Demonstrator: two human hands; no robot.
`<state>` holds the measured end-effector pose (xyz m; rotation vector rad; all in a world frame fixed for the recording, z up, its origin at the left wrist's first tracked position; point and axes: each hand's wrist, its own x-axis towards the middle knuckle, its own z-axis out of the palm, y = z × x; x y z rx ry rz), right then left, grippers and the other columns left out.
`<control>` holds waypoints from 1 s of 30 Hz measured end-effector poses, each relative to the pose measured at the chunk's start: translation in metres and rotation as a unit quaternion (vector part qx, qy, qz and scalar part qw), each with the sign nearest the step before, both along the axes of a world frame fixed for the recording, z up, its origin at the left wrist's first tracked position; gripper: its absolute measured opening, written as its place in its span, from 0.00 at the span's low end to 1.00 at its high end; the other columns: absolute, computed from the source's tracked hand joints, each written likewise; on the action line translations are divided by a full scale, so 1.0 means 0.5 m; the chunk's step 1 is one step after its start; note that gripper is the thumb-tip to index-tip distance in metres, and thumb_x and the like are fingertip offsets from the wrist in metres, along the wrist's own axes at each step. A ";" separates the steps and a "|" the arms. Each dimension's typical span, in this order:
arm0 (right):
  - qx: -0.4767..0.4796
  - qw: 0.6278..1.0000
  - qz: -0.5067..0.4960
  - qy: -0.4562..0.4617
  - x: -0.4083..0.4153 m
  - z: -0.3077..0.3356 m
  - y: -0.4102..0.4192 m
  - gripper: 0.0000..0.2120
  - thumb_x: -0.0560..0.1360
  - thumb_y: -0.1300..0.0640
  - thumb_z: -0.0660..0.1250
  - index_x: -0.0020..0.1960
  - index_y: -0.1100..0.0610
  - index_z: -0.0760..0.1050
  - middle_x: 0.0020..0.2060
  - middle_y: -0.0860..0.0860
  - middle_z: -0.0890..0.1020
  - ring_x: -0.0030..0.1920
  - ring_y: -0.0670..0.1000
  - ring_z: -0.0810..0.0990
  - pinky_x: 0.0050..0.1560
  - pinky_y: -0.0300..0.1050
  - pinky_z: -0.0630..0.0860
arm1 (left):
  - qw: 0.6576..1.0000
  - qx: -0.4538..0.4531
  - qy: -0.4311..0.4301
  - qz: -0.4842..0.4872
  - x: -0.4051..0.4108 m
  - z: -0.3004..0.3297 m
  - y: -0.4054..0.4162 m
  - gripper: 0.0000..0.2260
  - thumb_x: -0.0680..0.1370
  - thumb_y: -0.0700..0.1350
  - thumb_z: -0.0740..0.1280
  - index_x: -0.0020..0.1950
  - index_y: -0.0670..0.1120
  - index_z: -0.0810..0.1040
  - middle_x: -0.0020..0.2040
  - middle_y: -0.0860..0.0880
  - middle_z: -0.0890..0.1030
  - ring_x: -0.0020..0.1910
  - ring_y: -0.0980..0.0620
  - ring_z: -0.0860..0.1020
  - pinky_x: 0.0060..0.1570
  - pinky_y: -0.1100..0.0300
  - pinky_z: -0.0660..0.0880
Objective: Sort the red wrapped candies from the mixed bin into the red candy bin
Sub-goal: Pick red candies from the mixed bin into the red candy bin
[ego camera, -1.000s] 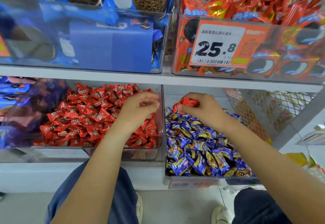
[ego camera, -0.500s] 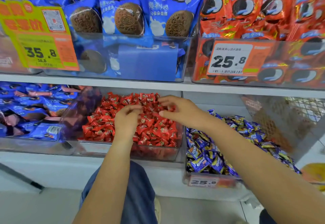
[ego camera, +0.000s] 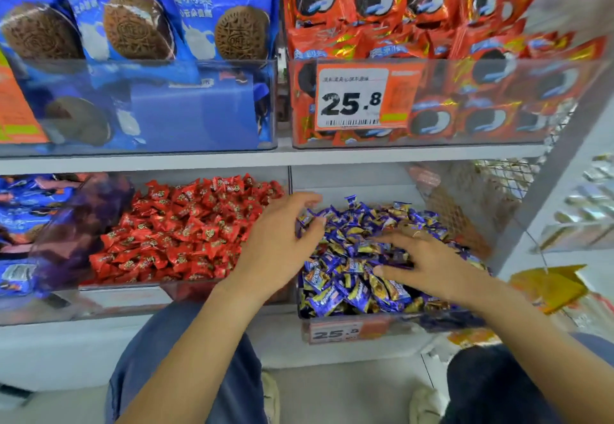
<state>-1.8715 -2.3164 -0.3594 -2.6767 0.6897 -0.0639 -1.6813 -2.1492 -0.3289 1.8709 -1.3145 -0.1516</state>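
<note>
On the lower shelf a clear bin holds a heap of red wrapped candies [ego camera: 186,234]. Right of it, the mixed bin [ego camera: 365,319] is full of purple-and-gold wrapped candies [ego camera: 358,277]; no red candy shows among them. My left hand [ego camera: 282,244] hovers over the divider between the two bins, fingers loosely curved and holding nothing. My right hand [ego camera: 428,264] lies flat on the purple candies with fingers spread.
The upper shelf carries a bin of blue cookie packs [ego camera: 139,101] and a bin of red cookie packs [ego camera: 465,101] with a 25.8 price tag [ego camera: 352,97]. A wire mesh side panel [ego camera: 491,197] closes the shelf on the right. Blue packs [ego camera: 26,210] sit at far left.
My right hand carried red candies from the mixed bin to the red bin, let them go, and returned onto the purple candies. My left hand shifted right toward the divider.
</note>
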 end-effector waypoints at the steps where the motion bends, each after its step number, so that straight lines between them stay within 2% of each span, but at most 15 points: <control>1: -0.003 1.000 -0.004 0.011 -0.022 -0.005 -0.005 0.38 0.66 0.25 0.56 0.69 0.44 0.67 0.66 0.46 0.71 0.66 0.49 0.70 0.65 0.44 0.67 | 0.997 0.053 -0.035 -0.042 -0.021 0.007 -0.005 0.15 0.78 0.51 0.65 0.64 0.53 0.74 0.59 0.56 0.77 0.59 0.57 0.73 0.58 0.65 0.67; 3: 0.015 0.999 -0.035 0.008 -0.070 -0.003 -0.021 0.37 0.67 0.26 0.59 0.70 0.44 0.66 0.67 0.45 0.70 0.67 0.48 0.69 0.66 0.43 0.66 | 0.971 0.179 -0.102 -0.125 -0.061 0.011 -0.018 0.19 0.77 0.57 0.64 0.66 0.55 0.72 0.63 0.55 0.75 0.62 0.55 0.72 0.61 0.60 0.68; 5: 0.011 0.997 -0.073 -0.016 -0.118 0.005 -0.043 0.34 0.66 0.30 0.60 0.69 0.44 0.67 0.64 0.45 0.72 0.63 0.46 0.71 0.60 0.39 0.66 | 0.931 0.279 -0.162 -0.169 -0.091 0.000 -0.039 0.25 0.76 0.61 0.63 0.72 0.57 0.64 0.69 0.51 0.69 0.67 0.51 0.68 0.65 0.54 0.67; 9: -0.022 0.987 -0.154 -0.034 -0.183 0.012 -0.076 0.22 0.74 0.42 0.64 0.65 0.48 0.73 0.61 0.50 0.76 0.58 0.52 0.75 0.55 0.43 0.69 | 0.910 0.346 -0.142 -0.179 -0.120 -0.037 -0.111 0.36 0.74 0.65 0.63 0.77 0.61 0.49 0.79 0.49 0.48 0.77 0.46 0.50 0.73 0.49 0.56; 12: -0.102 0.965 -0.174 -0.168 -0.190 0.008 -0.066 0.09 0.77 0.53 0.66 0.54 0.53 0.80 0.49 0.54 0.82 0.49 0.57 0.79 0.47 0.47 0.74 | 0.886 0.399 -0.148 -0.185 -0.147 -0.074 -0.159 0.39 0.73 0.67 0.64 0.77 0.63 0.44 0.79 0.48 0.43 0.77 0.42 0.43 0.74 0.41 0.50; 14: -0.188 0.925 -0.216 -0.249 -0.205 0.010 -0.067 0.11 0.75 0.53 0.62 0.49 0.56 0.82 0.44 0.55 0.83 0.47 0.59 0.79 0.42 0.46 0.73 | 0.872 0.422 -0.180 -0.168 -0.159 -0.098 -0.192 0.39 0.73 0.65 0.63 0.76 0.64 0.43 0.79 0.49 0.42 0.76 0.38 0.43 0.72 0.37 0.50; 16: -0.173 0.905 -0.279 -0.270 -0.220 0.018 -0.075 0.10 0.76 0.54 0.62 0.51 0.56 0.80 0.48 0.56 0.82 0.48 0.59 0.79 0.41 0.45 0.71 | 0.874 0.420 -0.202 -0.137 -0.139 -0.108 -0.216 0.35 0.75 0.66 0.60 0.76 0.64 0.44 0.79 0.49 0.43 0.76 0.36 0.46 0.70 0.36 0.55; 17: -0.138 0.907 -0.300 -0.262 -0.228 0.015 -0.083 0.09 0.77 0.55 0.63 0.55 0.54 0.79 0.50 0.55 0.82 0.48 0.57 0.79 0.41 0.45 0.72 | 0.873 0.422 -0.216 -0.116 -0.119 -0.108 -0.229 0.34 0.75 0.67 0.58 0.76 0.64 0.44 0.79 0.49 0.44 0.76 0.35 0.48 0.69 0.36 0.57; 19: -0.070 0.924 -0.315 -0.206 -0.244 0.004 -0.096 0.15 0.77 0.53 0.65 0.63 0.51 0.73 0.55 0.50 0.78 0.46 0.51 0.78 0.42 0.48 0.76 | 0.850 0.459 -0.248 -0.066 -0.084 -0.099 -0.257 0.35 0.74 0.70 0.56 0.77 0.63 0.47 0.79 0.48 0.47 0.75 0.35 0.54 0.67 0.37 0.61; 21: -0.045 0.940 -0.294 -0.167 -0.244 -0.008 -0.098 0.23 0.76 0.52 0.65 0.70 0.50 0.64 0.57 0.44 0.75 0.45 0.47 0.77 0.42 0.48 0.77 | 0.820 0.497 -0.285 -0.014 -0.066 -0.075 -0.276 0.35 0.74 0.70 0.57 0.77 0.58 0.54 0.77 0.45 0.56 0.72 0.36 0.60 0.65 0.41 0.65; 23: -0.053 0.947 -0.279 -0.150 -0.243 -0.015 -0.103 0.26 0.77 0.51 0.64 0.72 0.50 0.61 0.57 0.44 0.76 0.44 0.48 0.78 0.40 0.47 0.77 | 0.810 0.472 -0.348 0.012 -0.083 -0.048 -0.287 0.30 0.76 0.66 0.59 0.74 0.54 0.62 0.72 0.45 0.65 0.68 0.38 0.65 0.61 0.44 0.67; 25: -0.055 0.950 -0.274 -0.136 -0.244 -0.015 -0.113 0.25 0.77 0.50 0.63 0.72 0.51 0.61 0.57 0.46 0.78 0.45 0.50 0.79 0.42 0.49 0.78 | 0.852 0.367 -0.371 -0.042 -0.127 -0.031 -0.302 0.25 0.78 0.61 0.59 0.72 0.51 0.66 0.68 0.46 0.69 0.66 0.41 0.68 0.60 0.47 0.69; 27: -0.049 0.951 -0.275 -0.133 -0.242 -0.017 -0.123 0.23 0.78 0.50 0.61 0.71 0.52 0.61 0.56 0.49 0.80 0.46 0.54 0.80 0.44 0.53 0.78 | 0.886 0.280 -0.311 -0.202 -0.191 -0.024 -0.317 0.24 0.78 0.60 0.59 0.72 0.52 0.67 0.69 0.49 0.70 0.67 0.45 0.68 0.62 0.48 0.70; 28: -0.052 0.951 -0.276 -0.133 -0.240 -0.017 -0.125 0.22 0.78 0.51 0.60 0.71 0.52 0.62 0.55 0.51 0.80 0.46 0.55 0.80 0.44 0.54 0.78 | 0.878 0.269 -0.271 -0.287 -0.225 -0.024 -0.326 0.25 0.78 0.60 0.60 0.72 0.52 0.67 0.70 0.50 0.69 0.67 0.47 0.67 0.63 0.50 0.69; 30: -0.063 0.949 -0.279 -0.132 -0.239 -0.023 -0.128 0.21 0.79 0.54 0.59 0.71 0.52 0.62 0.54 0.54 0.81 0.46 0.58 0.80 0.43 0.54 0.78 | 0.837 0.291 -0.242 -0.395 -0.281 -0.040 -0.352 0.25 0.77 0.59 0.63 0.72 0.52 0.69 0.70 0.51 0.69 0.68 0.50 0.67 0.64 0.55 0.67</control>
